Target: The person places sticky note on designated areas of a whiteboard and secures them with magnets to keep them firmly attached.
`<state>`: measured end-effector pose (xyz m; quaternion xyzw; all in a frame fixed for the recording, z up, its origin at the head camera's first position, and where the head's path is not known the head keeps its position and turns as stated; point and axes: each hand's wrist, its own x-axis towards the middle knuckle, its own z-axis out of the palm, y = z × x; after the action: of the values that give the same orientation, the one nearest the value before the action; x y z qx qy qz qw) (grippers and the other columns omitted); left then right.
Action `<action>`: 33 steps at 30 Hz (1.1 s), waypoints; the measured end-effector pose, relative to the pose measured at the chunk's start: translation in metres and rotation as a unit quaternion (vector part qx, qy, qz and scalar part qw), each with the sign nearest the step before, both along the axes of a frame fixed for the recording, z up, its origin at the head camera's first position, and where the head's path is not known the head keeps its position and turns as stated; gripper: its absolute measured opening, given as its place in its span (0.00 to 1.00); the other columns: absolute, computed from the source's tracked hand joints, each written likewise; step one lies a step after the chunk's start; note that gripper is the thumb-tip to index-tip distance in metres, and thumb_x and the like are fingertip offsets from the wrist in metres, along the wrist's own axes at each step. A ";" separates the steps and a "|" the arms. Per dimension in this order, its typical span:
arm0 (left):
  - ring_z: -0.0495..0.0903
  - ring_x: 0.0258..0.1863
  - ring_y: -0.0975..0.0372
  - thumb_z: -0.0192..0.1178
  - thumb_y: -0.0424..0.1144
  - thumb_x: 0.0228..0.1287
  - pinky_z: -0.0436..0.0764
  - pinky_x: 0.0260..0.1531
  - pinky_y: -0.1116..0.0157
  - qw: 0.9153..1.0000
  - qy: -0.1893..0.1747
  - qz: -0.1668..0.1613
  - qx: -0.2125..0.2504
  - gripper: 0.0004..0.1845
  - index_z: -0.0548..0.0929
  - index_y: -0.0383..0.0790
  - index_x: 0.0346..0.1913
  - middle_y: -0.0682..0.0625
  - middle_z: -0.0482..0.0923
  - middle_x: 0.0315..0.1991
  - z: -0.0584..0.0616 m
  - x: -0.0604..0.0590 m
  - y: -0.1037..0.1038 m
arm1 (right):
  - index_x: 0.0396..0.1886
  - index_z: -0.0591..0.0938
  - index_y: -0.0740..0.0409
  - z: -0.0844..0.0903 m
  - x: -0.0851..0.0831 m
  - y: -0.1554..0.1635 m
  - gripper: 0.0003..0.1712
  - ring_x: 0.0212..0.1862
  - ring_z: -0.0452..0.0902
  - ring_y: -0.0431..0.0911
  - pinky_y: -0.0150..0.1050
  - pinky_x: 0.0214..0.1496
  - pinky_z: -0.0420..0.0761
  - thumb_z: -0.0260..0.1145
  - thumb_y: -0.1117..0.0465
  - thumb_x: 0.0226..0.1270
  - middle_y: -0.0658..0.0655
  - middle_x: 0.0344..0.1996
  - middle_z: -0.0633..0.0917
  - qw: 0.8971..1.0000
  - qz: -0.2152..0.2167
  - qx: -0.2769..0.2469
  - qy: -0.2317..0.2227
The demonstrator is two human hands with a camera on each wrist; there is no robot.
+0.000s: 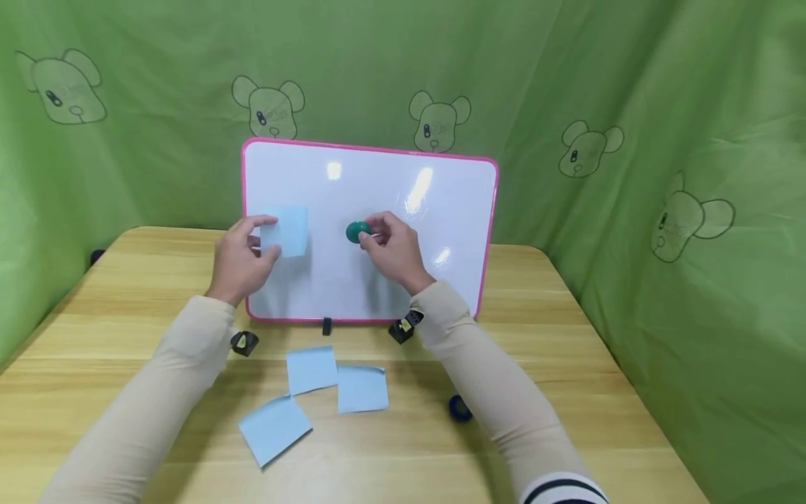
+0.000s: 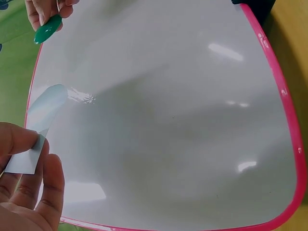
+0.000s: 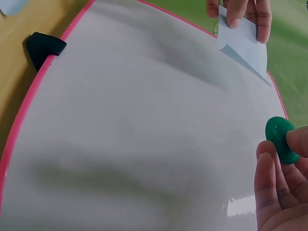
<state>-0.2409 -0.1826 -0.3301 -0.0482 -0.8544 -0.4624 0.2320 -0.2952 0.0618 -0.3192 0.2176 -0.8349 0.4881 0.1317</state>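
My left hand (image 1: 241, 264) pinches a light blue paper note (image 1: 292, 231) by its left edge, in front of the left part of the whiteboard (image 1: 384, 178). The left wrist view shows the note (image 2: 47, 107) bent, with the thumb laid over it. In my right hand (image 1: 399, 250) a round green magnet (image 1: 357, 232) is held between thumb and fingers, before the middle of the board. The right wrist view shows the magnet (image 3: 281, 139) at the fingertips, apart from the note. The board has a pink rim and stands upright on the table.
Three more blue notes lie on the wooden table (image 1: 567, 364): one left (image 1: 275, 428), one middle (image 1: 313, 369), one right (image 1: 363, 388). A dark blue round piece (image 1: 460, 408) sits beside the right sleeve. A small black foot (image 1: 327, 327) supports the board. Green curtain (image 1: 378, 56) hangs behind.
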 end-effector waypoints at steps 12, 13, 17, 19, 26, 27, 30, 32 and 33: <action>0.80 0.42 0.47 0.60 0.27 0.60 0.83 0.40 0.52 1.000 0.006 0.005 -0.004 0.22 0.77 0.35 0.59 0.39 0.75 0.57 0.005 -0.013 0.002 | 0.48 0.78 0.62 0.008 -0.011 -0.011 0.12 0.37 0.82 0.44 0.36 0.40 0.82 0.64 0.63 0.67 0.57 0.38 0.85 1.000 0.001 -0.014 -0.011; 0.79 0.43 0.47 0.60 0.28 0.60 0.83 0.40 0.51 1.000 0.005 0.006 -0.004 0.22 0.77 0.36 0.59 0.39 0.75 0.57 0.005 -0.014 0.003 | 0.48 0.78 0.62 0.008 -0.012 -0.012 0.12 0.37 0.82 0.44 0.36 0.40 0.82 0.64 0.63 0.67 0.57 0.39 0.85 1.000 0.001 -0.015 -0.013; 0.79 0.44 0.46 0.60 0.28 0.60 0.83 0.41 0.50 1.000 0.004 0.012 -0.002 0.22 0.77 0.36 0.59 0.38 0.74 0.57 0.005 -0.017 0.002 | 0.48 0.78 0.62 0.009 -0.015 -0.016 0.12 0.37 0.82 0.44 0.35 0.40 0.82 0.64 0.63 0.67 0.56 0.39 0.85 1.000 0.001 -0.022 -0.017; 0.80 0.44 0.46 0.61 0.28 0.59 0.83 0.41 0.50 1.000 0.005 0.015 0.000 0.22 0.77 0.36 0.58 0.38 0.74 0.57 0.004 -0.018 0.001 | 0.48 0.78 0.62 0.009 -0.016 -0.018 0.12 0.37 0.82 0.43 0.34 0.40 0.82 0.65 0.63 0.67 0.56 0.38 0.85 0.999 0.002 -0.027 -0.017; 0.80 0.43 0.45 0.60 0.28 0.58 0.83 0.40 0.50 1.000 0.012 0.016 -0.002 0.23 0.77 0.35 0.59 0.37 0.74 0.57 0.004 -0.024 0.000 | 0.47 0.78 0.62 0.010 -0.020 -0.025 0.12 0.35 0.81 0.41 0.32 0.40 0.82 0.65 0.62 0.67 0.54 0.36 0.85 0.999 -0.002 -0.032 -0.021; 0.80 0.44 0.45 0.60 0.27 0.58 0.83 0.40 0.50 1.000 0.012 0.014 -0.001 0.23 0.77 0.35 0.59 0.37 0.74 0.57 0.004 -0.024 0.000 | 0.47 0.78 0.61 0.010 -0.021 -0.026 0.12 0.36 0.81 0.41 0.32 0.40 0.82 0.65 0.62 0.67 0.54 0.36 0.85 0.999 -0.003 -0.032 -0.025; 0.79 0.44 0.45 0.60 0.27 0.59 0.83 0.41 0.50 1.000 0.011 0.014 0.001 0.23 0.76 0.35 0.59 0.37 0.74 0.57 0.006 -0.026 0.000 | 0.47 0.78 0.60 0.010 -0.023 -0.028 0.12 0.36 0.81 0.41 0.32 0.41 0.81 0.65 0.61 0.67 0.53 0.36 0.84 0.999 -0.007 -0.034 -0.033; 0.79 0.45 0.45 0.60 0.27 0.59 0.83 0.41 0.50 1.000 0.010 0.014 0.004 0.23 0.76 0.35 0.59 0.37 0.74 0.58 0.007 -0.026 0.000 | 0.47 0.78 0.60 0.010 -0.024 -0.031 0.12 0.36 0.81 0.40 0.32 0.41 0.81 0.66 0.61 0.67 0.53 0.36 0.84 0.999 -0.008 -0.037 -0.033; 0.79 0.45 0.45 0.60 0.27 0.59 0.83 0.42 0.50 1.000 0.009 0.014 0.003 0.23 0.76 0.35 0.59 0.37 0.74 0.58 0.008 -0.027 0.000 | 0.47 0.78 0.60 0.010 -0.024 -0.032 0.12 0.36 0.81 0.40 0.32 0.41 0.81 0.66 0.60 0.67 0.52 0.36 0.84 0.999 -0.009 -0.039 -0.032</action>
<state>-0.2676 -0.1831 -0.3220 -0.0396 -0.8512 -0.4615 0.2469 -0.3197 0.0302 -0.3094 0.1885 -0.8209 0.5261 0.1175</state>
